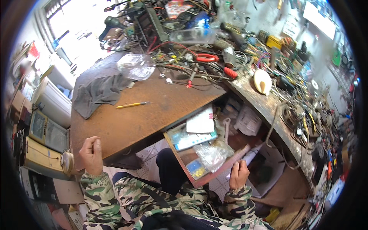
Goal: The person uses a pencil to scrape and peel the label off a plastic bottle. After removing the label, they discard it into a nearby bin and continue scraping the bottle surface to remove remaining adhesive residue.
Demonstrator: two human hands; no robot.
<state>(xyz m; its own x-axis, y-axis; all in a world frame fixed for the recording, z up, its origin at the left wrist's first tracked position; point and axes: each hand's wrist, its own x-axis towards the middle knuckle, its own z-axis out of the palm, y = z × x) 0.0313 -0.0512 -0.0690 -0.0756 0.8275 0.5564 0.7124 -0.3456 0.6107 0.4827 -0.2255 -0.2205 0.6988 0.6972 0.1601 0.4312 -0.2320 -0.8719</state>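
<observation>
My left hand (92, 156) is closed at the near left edge of the brown wooden table (165, 101), fingers curled, with nothing showing in it. On the right, my right hand (239, 174) is closed beside the outer wall of a pulled-out drawer (189, 179). A slender white thing with a dark end (251, 155) runs up from those fingers; its kind is unclear. Inside the drawer lie a white paper pad (200, 122), a crumpled clear plastic bag (214, 156) and a small blue-and-clear box with yellow bits (196, 169).
A grey cloth (99, 94), a yellow pen-like tool (132, 105) and a clear plastic container (136, 67) lie on the table. Tangled wires and red-handled pliers (207, 58) crowd its back. A cluttered side bench (281, 115) borders the right, above an open white box (270, 168).
</observation>
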